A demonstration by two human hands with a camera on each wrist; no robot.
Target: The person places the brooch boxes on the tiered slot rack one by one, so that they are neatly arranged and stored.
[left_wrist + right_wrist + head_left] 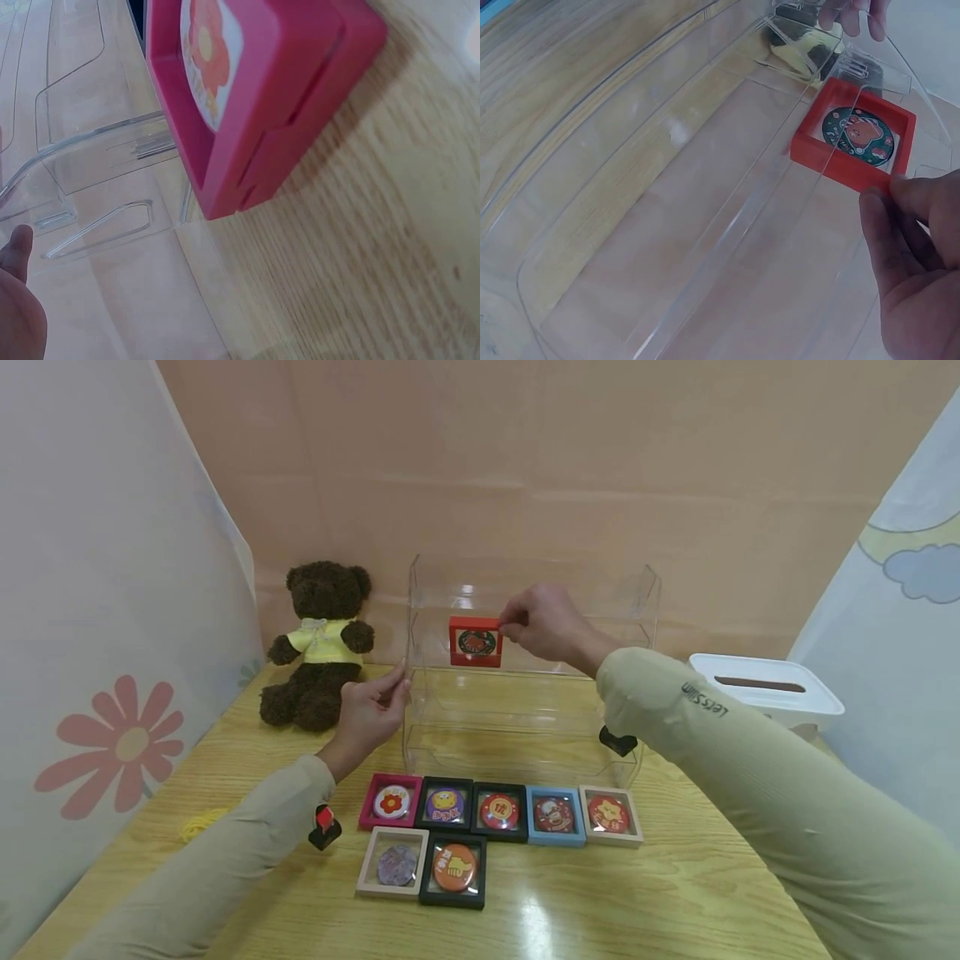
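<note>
My right hand (551, 622) pinches the right edge of a small red display frame (476, 642) between thumb and fingers. A round dark-green badge with a red figure (859, 136) shows inside the frame. The frame stands upright at an upper tier of a clear acrylic tiered rack (525, 693), towards its left side; in the right wrist view the rack's clear edge crosses in front of it. At the rack's left side panel, my left hand (367, 714) grips the edge with thumb and fingertips. Only part of that hand (19, 300) shows in the left wrist view.
Before the rack lie several framed badges in two rows, including a magenta frame (390, 802), a blue frame (556, 816) and a black frame (453, 870). A teddy bear (321, 647) sits left, a white tissue box (765, 685) right. Yellow cord (202, 824) lies by my left sleeve.
</note>
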